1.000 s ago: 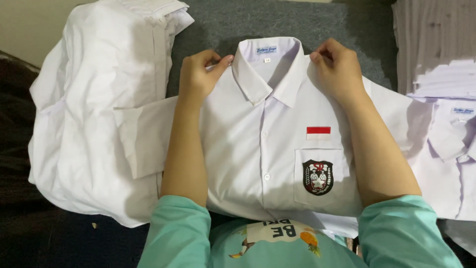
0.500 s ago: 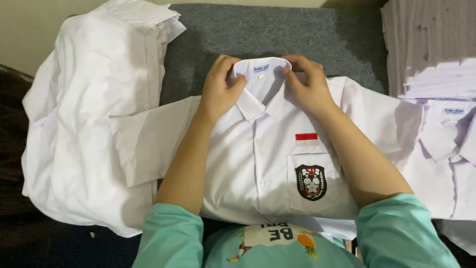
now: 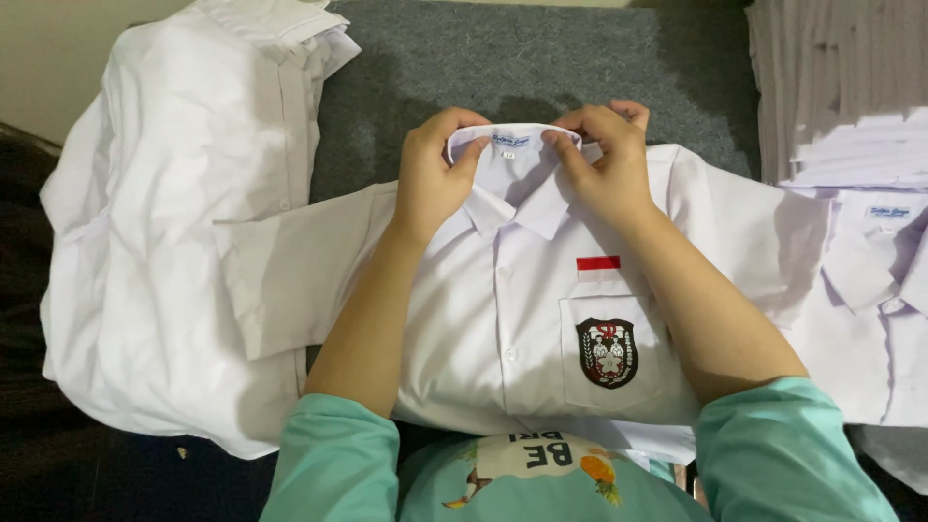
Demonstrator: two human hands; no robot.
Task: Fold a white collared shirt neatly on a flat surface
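Observation:
A white short-sleeved uniform shirt (image 3: 503, 319) lies face up and buttoned on a grey carpet, collar away from me. It has a chest pocket with a dark shield badge (image 3: 607, 352) and a small red and white stripe above it. My left hand (image 3: 432, 179) pinches the left side of the collar (image 3: 510, 145). On the collar's right side, my right hand (image 3: 599, 169) grips in the same way. Both thumbs press on the collar's rim. My forearms, in teal sleeves, rest over the shirt front.
A heap of white shirts (image 3: 174, 232) lies at the left, partly under the spread sleeve. Another white shirt with a collar label (image 3: 875, 290) lies at the right, below a stack of folded white cloth (image 3: 851, 145). Grey carpet (image 3: 541, 63) shows beyond the collar.
Both hands moved inward from the shirt's shoulders to the collar and now pinch its rim close together. The view has shifted slightly.

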